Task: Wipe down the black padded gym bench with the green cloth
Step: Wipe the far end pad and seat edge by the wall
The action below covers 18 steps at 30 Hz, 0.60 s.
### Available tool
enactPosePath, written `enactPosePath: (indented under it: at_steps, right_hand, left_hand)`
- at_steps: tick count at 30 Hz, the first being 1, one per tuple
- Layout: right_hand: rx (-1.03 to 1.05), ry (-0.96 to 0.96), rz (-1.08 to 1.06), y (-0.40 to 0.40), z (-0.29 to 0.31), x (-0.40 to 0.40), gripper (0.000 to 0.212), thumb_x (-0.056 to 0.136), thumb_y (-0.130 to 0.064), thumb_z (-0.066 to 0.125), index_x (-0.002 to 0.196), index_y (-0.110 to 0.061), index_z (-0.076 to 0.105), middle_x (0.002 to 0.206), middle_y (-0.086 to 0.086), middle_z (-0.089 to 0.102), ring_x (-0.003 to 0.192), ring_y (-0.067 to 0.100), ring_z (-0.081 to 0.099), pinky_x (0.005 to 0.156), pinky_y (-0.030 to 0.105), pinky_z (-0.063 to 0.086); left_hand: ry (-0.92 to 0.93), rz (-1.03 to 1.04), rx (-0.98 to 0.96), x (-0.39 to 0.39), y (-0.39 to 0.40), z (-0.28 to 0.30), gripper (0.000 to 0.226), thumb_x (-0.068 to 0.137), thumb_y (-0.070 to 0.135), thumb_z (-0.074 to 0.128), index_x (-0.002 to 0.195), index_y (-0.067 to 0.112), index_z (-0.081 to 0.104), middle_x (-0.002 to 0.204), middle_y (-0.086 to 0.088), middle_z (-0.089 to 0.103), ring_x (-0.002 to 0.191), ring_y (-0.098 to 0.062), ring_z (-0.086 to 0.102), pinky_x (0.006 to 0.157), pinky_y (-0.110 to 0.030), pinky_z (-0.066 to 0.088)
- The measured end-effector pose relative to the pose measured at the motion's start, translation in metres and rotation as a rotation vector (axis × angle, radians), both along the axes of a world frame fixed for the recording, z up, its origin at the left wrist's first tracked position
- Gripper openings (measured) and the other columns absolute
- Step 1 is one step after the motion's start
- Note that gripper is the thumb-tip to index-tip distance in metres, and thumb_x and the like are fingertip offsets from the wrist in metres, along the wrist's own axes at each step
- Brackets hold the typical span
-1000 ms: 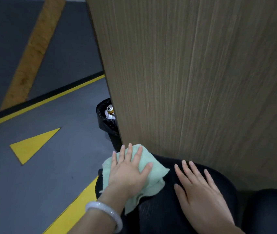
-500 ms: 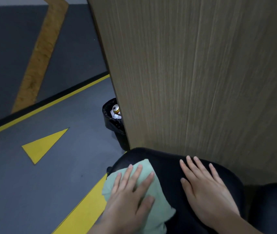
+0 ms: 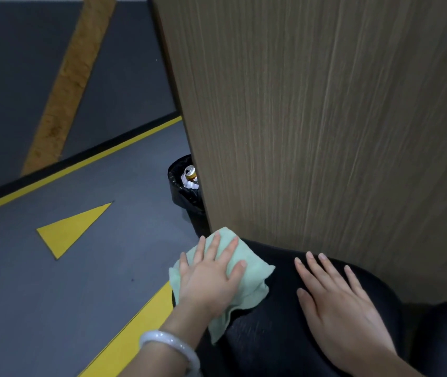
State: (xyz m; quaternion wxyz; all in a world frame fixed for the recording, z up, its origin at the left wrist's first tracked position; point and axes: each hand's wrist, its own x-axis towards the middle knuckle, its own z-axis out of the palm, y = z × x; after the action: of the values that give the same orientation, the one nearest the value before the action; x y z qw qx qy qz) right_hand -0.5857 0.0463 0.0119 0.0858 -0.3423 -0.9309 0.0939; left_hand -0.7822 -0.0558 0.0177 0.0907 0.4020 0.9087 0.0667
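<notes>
At the lower edge, left wrist: a pale bangle circles it, the forearm running up toward the frame's centre.
Lower centre, left hand: flat, fingers straight and slightly spread, pressing down on the green cloth; nothing is curled round it.
Green cloth: crumpled, lying on the near-left end of the bench; its long axis runs from the lower centre up and left, one corner hanging at the bottom, the far corner touching the foot of the wood panel.
Lower right, right hand: flat and relaxed, fingers straight and fanned, resting on bare padding just beside the cloth, apart from it.
Black padded bench: fills the lower right; its long axis runs from the cloth end toward the lower right corner, the rounded end pointing upper left.
Left half, floor: grey, with a yellow triangle and yellow stripes.
Centre, bin: black-lined, holding a can, partly behind the panel.
Upper right, wood panel: upright, grain vertical, directly behind the bench.
</notes>
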Motion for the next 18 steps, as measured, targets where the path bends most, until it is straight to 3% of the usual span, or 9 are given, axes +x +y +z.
enactPosePath:
  at_steps: [2,5,9,12,15,18]
  right_hand:
    - [-0.028,-0.011,0.007,0.0,0.002,0.002,0.075,0.073,-0.055,-0.019,0.145,-0.038,-0.009,0.151,-0.021,-0.015,0.14,-0.001,-0.022,0.113,0.029,-0.017]
    - [-0.024,-0.035,-0.008,-0.002,0.005,0.001,0.078,0.074,-0.056,-0.019,0.149,-0.037,-0.004,0.154,-0.019,-0.01,0.14,-0.001,-0.021,0.115,0.03,-0.016]
    - [-0.046,-0.06,-0.016,-0.003,0.008,0.001,0.082,0.074,-0.055,-0.02,0.151,-0.036,-0.001,0.155,-0.019,-0.01,0.141,0.0,-0.02,0.117,0.031,-0.013]
    - [-0.054,-0.059,-0.015,-0.003,0.008,0.001,0.081,0.074,-0.055,-0.02,0.151,-0.036,-0.003,0.155,-0.018,-0.011,0.141,0.001,-0.02,0.117,0.032,-0.013]
    - [-0.049,-0.073,-0.012,-0.004,0.009,0.0,0.074,0.079,-0.053,-0.018,0.15,-0.035,-0.007,0.155,-0.018,-0.013,0.141,0.002,-0.021,0.118,0.032,-0.013]
    - [-0.042,-0.07,-0.013,-0.005,0.008,0.0,0.08,0.073,-0.054,-0.022,0.149,-0.033,-0.006,0.155,-0.018,-0.012,0.141,0.002,-0.02,0.117,0.032,-0.013]
  left_hand:
    - [0.005,0.07,0.072,0.022,-0.013,-0.004,0.069,0.08,0.069,-0.004,0.147,0.052,0.001,0.158,0.015,-0.014,0.143,-0.013,-0.023,0.113,-0.051,-0.016]
    - [-0.068,0.274,0.282,0.068,-0.036,-0.013,0.08,0.068,0.069,-0.006,0.146,0.054,0.009,0.155,0.019,-0.019,0.139,-0.011,-0.031,0.113,-0.049,-0.016]
    - [-0.211,0.473,0.315,0.09,-0.046,-0.019,0.08,0.069,0.072,0.0,0.146,0.052,-0.001,0.144,0.021,-0.036,0.14,-0.017,-0.032,0.115,-0.049,-0.005]
    - [-0.22,0.572,0.285,0.075,-0.03,-0.013,0.063,0.091,0.064,0.022,0.148,0.049,0.0,0.156,0.013,-0.025,0.144,-0.024,-0.022,0.114,-0.05,0.01]
    - [-0.259,0.64,0.288,0.047,-0.019,-0.008,0.06,0.094,0.06,0.027,0.148,0.049,0.003,0.159,0.011,-0.013,0.146,-0.025,-0.009,0.111,-0.05,0.016]
    - [-0.29,0.643,0.358,0.031,-0.021,-0.008,0.058,0.094,0.059,0.031,0.148,0.05,0.009,0.16,0.014,-0.004,0.146,-0.022,0.0,0.11,-0.048,0.019]
